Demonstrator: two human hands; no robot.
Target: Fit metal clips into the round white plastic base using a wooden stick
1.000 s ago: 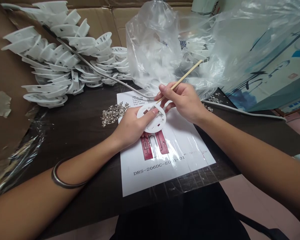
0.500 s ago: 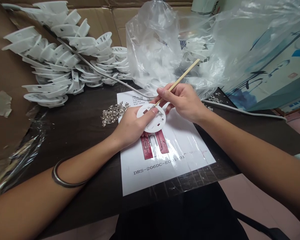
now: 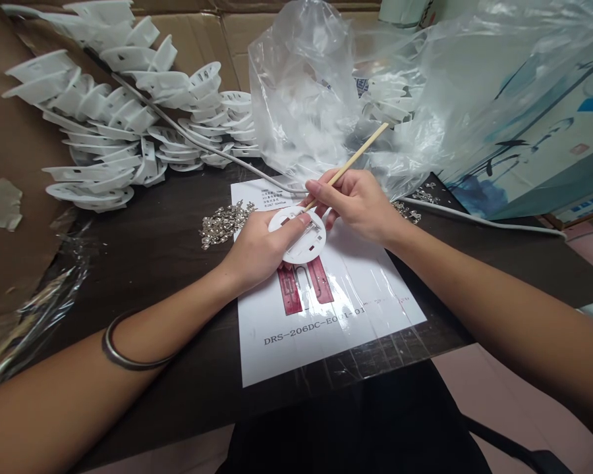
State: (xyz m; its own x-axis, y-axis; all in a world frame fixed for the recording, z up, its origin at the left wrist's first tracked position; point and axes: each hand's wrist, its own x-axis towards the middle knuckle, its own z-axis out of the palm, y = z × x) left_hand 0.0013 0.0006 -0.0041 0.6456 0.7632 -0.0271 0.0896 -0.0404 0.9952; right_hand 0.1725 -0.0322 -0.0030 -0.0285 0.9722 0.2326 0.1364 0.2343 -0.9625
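My left hand [image 3: 257, 247] pins a round white plastic disc [image 3: 300, 236] on the printed sheet [image 3: 326, 309], thumb across its top. My right hand [image 3: 358, 201] pinches a thin wooden stick [image 3: 358, 155] like a pen, tip at the disc's far edge. Stacked white discs [image 3: 118, 125] lie far left; a heap of small metal clips [image 3: 225, 224] sits just left of the sheet. Judged mid-way: one piece in hand, many stacked. The stick's tip is hidden; the plastic bag [image 3: 316, 85] blurs its contents.

Single head-worn view, facing forward and down, close over the dark table [image 3: 168, 243] and both forearms
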